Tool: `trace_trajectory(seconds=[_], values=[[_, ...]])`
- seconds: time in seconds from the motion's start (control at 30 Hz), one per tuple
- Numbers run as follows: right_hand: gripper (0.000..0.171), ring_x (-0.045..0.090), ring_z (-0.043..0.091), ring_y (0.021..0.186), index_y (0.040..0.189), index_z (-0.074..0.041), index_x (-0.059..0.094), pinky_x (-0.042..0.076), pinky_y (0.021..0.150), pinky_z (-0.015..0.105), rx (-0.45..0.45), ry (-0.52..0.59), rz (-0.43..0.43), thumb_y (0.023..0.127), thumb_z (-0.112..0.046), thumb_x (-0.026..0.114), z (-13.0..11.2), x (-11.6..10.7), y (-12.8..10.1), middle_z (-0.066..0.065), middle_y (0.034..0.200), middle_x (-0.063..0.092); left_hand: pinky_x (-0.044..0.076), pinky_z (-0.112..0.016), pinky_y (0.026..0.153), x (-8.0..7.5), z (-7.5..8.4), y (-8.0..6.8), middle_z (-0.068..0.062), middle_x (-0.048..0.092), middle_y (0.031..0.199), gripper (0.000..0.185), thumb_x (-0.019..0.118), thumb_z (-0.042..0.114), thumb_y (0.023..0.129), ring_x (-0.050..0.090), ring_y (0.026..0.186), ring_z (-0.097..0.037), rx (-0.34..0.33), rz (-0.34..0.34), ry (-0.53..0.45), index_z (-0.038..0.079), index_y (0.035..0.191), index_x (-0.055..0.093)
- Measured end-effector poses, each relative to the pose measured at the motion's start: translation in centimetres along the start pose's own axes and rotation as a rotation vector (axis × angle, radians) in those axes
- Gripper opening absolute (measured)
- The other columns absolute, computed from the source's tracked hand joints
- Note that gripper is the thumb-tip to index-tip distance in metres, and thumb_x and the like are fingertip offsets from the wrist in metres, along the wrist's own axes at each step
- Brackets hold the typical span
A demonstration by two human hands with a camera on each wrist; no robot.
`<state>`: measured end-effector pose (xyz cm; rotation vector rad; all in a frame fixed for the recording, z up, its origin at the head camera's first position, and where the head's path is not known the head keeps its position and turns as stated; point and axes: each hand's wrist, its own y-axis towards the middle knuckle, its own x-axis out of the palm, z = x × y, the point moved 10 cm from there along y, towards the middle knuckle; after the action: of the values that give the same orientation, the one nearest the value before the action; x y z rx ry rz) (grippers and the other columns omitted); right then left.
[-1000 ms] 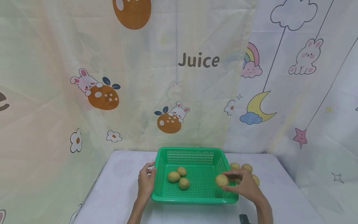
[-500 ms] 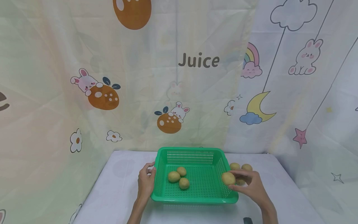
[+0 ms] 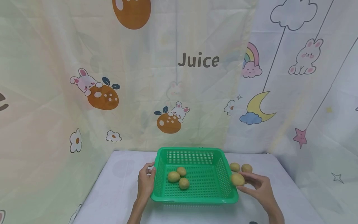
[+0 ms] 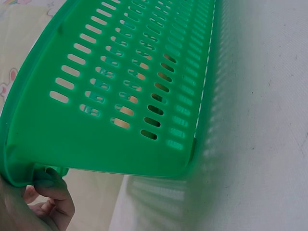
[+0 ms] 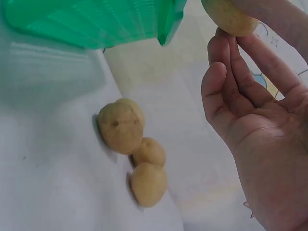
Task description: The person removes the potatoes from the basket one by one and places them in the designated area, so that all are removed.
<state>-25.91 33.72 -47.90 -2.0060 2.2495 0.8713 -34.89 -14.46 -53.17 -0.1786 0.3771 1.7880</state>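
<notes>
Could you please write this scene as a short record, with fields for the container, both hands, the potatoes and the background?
Container: green basket, slotted walls, open top
Left hand: holds the basket's left rim
Right hand: pinches one potato at the basket's right rim
Potatoes inside: three, grouped left of centre
Potatoes outside: four on the white table, right of the basket
Background: pale cloth with cartoon rabbits and "Juice"

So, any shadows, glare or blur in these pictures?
Head view: lighting looks even, without strong glare; left wrist: the green slotted basket casts a soft shadow on the white tabletop; right wrist: the tabletop potatoes look slightly blurred, with dim shadows beside them.
</notes>
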Motion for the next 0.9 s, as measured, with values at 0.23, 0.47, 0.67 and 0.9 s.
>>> trace_trajectory(seconds=[0.23,0.47,0.67,0.9], values=[[0.053,0.078,0.002,0.102,0.13,0.016,0.068,0.06,0.091,0.018,0.05,0.038,0.029,0.08,0.013,0.088,2.2,-0.9,-1.0,-0.014,0.117,0.082,0.053,-0.025,0.062,0.0,0.1,0.0,-0.016,0.074,0.099,0.032,0.059,0.013,0.112,0.074,0.072,-0.017,0.007,-0.001,-0.003,0.004,0.142,0.068],[0.052,0.077,0.001,0.102,0.129,0.016,0.069,0.061,0.089,0.019,0.088,0.021,0.049,0.081,0.011,0.089,3.6,-1.4,-1.7,-0.019,0.116,0.081,0.053,-0.025,0.062,-0.1,0.0,0.0,-0.015,0.074,0.098,0.031,0.059,0.013,0.112,0.072,0.07,-0.015,-0.004,0.012,0.003,0.006,0.141,0.069],[0.053,0.074,-0.001,0.1,0.13,0.013,0.07,0.061,0.086,0.02,0.151,-0.013,0.061,0.082,0.006,0.09,4.7,-1.8,-2.0,-0.02,0.114,0.08,0.053,-0.025,0.063,-0.1,-0.1,-0.1,-0.015,0.074,0.099,0.031,0.06,0.013,0.112,0.072,0.073,-0.016,-0.007,0.009,0.012,0.006,0.141,0.069],[0.052,0.071,-0.003,0.096,0.131,0.006,0.073,0.06,0.083,0.024,0.257,-0.104,0.051,0.084,-0.005,0.092,6.5,-2.2,-2.3,-0.021,0.109,0.08,0.052,-0.025,0.063,-0.1,0.2,-0.2,-0.015,0.074,0.1,0.032,0.059,0.013,0.112,0.072,0.073,-0.016,0.005,-0.001,0.0,0.004,0.142,0.068]])
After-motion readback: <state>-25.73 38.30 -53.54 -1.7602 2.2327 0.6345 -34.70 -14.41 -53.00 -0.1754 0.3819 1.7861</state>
